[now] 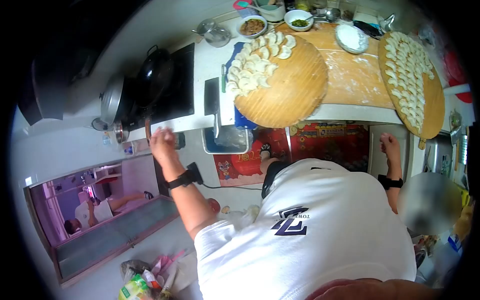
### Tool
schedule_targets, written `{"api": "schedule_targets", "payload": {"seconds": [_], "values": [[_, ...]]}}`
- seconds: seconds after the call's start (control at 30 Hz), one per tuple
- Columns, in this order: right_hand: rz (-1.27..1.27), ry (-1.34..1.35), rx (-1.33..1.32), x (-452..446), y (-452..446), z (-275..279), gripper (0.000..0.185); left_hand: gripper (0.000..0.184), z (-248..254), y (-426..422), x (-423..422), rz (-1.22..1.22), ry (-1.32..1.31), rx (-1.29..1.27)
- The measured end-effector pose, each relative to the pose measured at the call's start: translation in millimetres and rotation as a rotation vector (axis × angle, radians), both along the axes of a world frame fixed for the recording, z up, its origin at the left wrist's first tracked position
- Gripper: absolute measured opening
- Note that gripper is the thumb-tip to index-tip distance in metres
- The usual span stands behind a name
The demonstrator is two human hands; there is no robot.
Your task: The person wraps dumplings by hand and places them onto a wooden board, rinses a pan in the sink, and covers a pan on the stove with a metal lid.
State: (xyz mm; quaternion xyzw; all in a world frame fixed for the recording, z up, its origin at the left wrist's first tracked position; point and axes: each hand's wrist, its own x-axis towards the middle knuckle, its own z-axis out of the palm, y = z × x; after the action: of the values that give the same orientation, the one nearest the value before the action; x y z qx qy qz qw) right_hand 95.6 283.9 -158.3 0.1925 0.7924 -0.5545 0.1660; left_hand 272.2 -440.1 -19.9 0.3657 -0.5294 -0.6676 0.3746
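My left hand [163, 142] is beside the wooden handle of the dark wok [154, 70] on the black stove. Its fingers are bent and blurred, and a grip on the handle cannot be made out. Away from the counter's front edge, below the oval board [434, 107] of dumplings, my right hand [390, 146] is open, fingers loosely bent, with nothing visible in it. Between the hands, a round board [295, 87] carries more dumplings on its left part. A cleaver [212, 97] lies left of this board, its handle over the counter edge.
Bowls of filling [252, 26], greens [299, 20] and flour [352, 39] stand at the back. Below the cleaver is a bin [227, 141]. A pot lid [111, 99] leans left of the stove. Another person [102, 212] appears through the lower-left opening.
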Motion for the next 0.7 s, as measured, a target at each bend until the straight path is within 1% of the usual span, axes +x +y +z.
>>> {"api": "schedule_targets", "payload": {"seconds": [0.03, 0.1, 0.13, 0.2, 0.23, 0.27, 0.3, 0.33, 0.37, 0.43, 0.5, 0.53, 0.57, 0.63, 0.67, 0.7], "values": [[-0.020, 0.008, 0.038, 2, -14, 0, 0.015, 0.023, 9, -21, 3, 0.080, -0.082, -0.134], [-0.051, 0.012, 0.078, 17, -48, -2, 0.015, 0.018, -9, -117, 30, 0.052, -0.207, -0.371], [-0.068, 0.018, 0.096, 22, -65, -1, 0.016, 0.018, -18, -145, 35, 0.044, -0.200, -0.366], [-0.095, 0.021, 0.120, 41, -108, 6, 0.017, 0.020, -26, -199, 43, 0.177, -0.430, -0.495], [-0.091, -0.004, 0.142, 51, -131, 11, 0.018, 0.028, -31, -219, 47, 0.113, -0.502, -0.406], [-0.086, -0.029, 0.165, 59, -155, 16, 0.018, 0.033, -38, -240, 50, -0.013, -0.592, -0.298], [-0.090, -0.033, 0.170, 67, -176, 19, 0.018, 0.038, -33, -249, 51, -0.138, -0.684, -0.193], [-0.075, -0.057, 0.151, 72, -194, 21, 0.018, 0.042, -23, -238, 43, -0.201, -0.674, -0.042], [-0.063, -0.076, 0.132, 75, -212, 22, 0.018, 0.048, -35, -258, 44, -0.379, -0.638, 0.105], [-0.079, -0.066, 0.158, 80, -240, 26, 0.018, 0.051, -28, -253, 31, -0.640, -0.485, 0.362], [-0.038, -0.027, 0.152, 82, -258, 30, 0.017, 0.049, -44, -267, 21, -0.749, -0.477, 0.474], [-0.056, -0.022, 0.158, 85, -265, 33, 0.016, 0.044, -44, -265, 16, -0.761, -0.503, 0.479], [-0.070, -0.018, 0.161, 87, -270, 36, 0.016, 0.042, -55, -273, 12, -0.782, -0.458, 0.553], [-0.066, 0.004, 0.136, 93, -276, 39, 0.016, 0.038, -56, -279, 6, -0.843, -0.395, 0.665], [-0.079, 0.006, 0.137, 96, -276, 38, 0.016, 0.033, -55, -279, 3, -0.821, -0.349, 0.695], [-0.080, -0.008, 0.152, 99, -276, 39, 0.015, 0.033, -58, -280, 1, -0.833, -0.353, 0.694]]}}
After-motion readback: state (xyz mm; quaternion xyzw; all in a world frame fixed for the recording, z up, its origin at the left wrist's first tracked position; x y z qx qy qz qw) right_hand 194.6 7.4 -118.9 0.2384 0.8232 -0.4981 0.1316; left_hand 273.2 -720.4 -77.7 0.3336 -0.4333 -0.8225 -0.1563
